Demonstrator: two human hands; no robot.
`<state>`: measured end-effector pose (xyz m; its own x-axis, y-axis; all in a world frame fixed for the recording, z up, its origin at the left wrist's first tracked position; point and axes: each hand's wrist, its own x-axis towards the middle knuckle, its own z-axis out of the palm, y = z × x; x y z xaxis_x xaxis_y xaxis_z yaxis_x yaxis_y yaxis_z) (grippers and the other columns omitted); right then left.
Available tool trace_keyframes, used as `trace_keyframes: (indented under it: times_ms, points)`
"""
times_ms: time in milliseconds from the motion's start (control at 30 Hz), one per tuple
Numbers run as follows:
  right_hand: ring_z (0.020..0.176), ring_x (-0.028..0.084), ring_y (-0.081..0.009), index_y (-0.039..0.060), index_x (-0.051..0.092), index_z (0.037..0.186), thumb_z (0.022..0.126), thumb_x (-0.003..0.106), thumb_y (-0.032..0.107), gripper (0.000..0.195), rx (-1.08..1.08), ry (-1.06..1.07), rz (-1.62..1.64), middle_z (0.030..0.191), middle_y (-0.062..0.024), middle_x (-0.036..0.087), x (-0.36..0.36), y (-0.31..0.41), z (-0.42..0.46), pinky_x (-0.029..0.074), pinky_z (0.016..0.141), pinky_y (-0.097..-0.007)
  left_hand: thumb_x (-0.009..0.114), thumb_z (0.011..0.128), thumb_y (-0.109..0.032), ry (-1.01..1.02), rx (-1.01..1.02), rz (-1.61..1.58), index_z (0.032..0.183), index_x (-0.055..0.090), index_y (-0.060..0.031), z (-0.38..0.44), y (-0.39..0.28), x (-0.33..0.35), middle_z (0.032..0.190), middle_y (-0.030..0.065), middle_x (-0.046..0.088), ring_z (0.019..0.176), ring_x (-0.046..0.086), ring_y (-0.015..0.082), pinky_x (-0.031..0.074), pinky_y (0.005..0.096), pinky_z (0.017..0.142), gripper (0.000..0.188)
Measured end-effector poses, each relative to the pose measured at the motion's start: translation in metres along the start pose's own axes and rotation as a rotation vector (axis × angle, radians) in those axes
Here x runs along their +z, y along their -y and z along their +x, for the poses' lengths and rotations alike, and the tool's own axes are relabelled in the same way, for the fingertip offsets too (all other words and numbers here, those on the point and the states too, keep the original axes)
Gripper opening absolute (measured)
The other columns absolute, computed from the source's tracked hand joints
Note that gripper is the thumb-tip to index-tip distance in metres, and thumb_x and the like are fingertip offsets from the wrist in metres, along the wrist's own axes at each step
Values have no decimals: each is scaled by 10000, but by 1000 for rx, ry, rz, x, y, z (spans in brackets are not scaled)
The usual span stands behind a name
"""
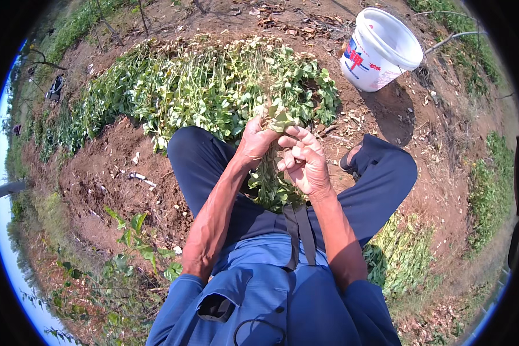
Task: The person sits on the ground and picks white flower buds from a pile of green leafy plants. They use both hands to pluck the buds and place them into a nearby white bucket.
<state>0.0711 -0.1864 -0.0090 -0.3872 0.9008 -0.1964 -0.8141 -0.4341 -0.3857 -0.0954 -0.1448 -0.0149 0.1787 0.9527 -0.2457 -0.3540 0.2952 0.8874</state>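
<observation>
My left hand [257, 142] grips the stems of an uprooted peanut plant [270, 186] over my lap. Its leafy part hangs down between my legs, while thin roots rise above the fist. A pale, curled leaf [280, 120] sticks out at the top of that grip. Close beside it on the right is my right hand [303, 166], palm turned up and fingers bent. Its fingertips are near the leaf, and the curled fingers hide whether a pod lies in them. A wide heap of uprooted peanut plants [207, 91] lies beyond my knees, pods and roots at its far edge.
A white plastic bucket [374, 56] bearing printing stands at the far right. Picked plants [404, 255] lie by my right hip. Leafy shoots [134, 233] grow at my left, and bare twigs [108, 26] stand beyond the heap. Loose pods [363, 125] dot the soil near the bucket.
</observation>
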Motion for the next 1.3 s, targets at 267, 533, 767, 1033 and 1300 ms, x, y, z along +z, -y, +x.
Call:
trace_keyframes:
  times_ms: [267, 533, 767, 1033, 1300]
  points:
    - [456, 467, -27, 0, 574, 1209, 1017, 650, 171, 269, -130, -49, -160, 857, -44, 646, 26, 34, 0, 478, 443, -234, 760, 825, -158, 179, 65, 29, 1332, 554, 25, -3, -1, -17, 1232, 127, 676, 1096, 670, 221, 524, 385, 1002, 578]
    - [645, 631, -106, 13, 642, 1298, 901, 769, 108, 427, -267, 89, -1187, 948, -95, 724, 62, 28, 12, 531, 592, -282, 697, 809, -748, 209, 63, -341, 1482, 448, -39, -19, 0, -18, 1327, 145, 624, 1191, 629, 269, 520, 449, 1022, 1008]
    - [633, 659, -266, 91, 727, 1142, 829, 760, 39, 319, -830, 226, -1778, 796, -71, 636, 39, -6, -4, 527, 534, -375, 716, 831, -691, 222, 24, -402, 1507, 425, -37, -19, 0, -15, 1397, 133, 600, 1265, 588, 269, 450, 442, 1103, 984]
    - [595, 637, -238, 54, 717, 1184, 844, 768, 49, 344, -714, 280, -1790, 816, -83, 656, 34, 0, -12, 517, 537, -346, 728, 889, -348, 206, -19, -500, 1418, 488, -10, -19, -7, -11, 1317, 148, 635, 1174, 639, 254, 508, 418, 1037, 672]
    - [494, 514, -31, 31, 652, 1044, 975, 724, 182, 181, -317, -208, -608, 717, -15, 637, 42, 15, -16, 436, 456, -183, 692, 762, -46, 252, 19, -317, 1418, 482, 19, -23, -17, -7, 1294, 125, 658, 1194, 630, 239, 473, 391, 1053, 692]
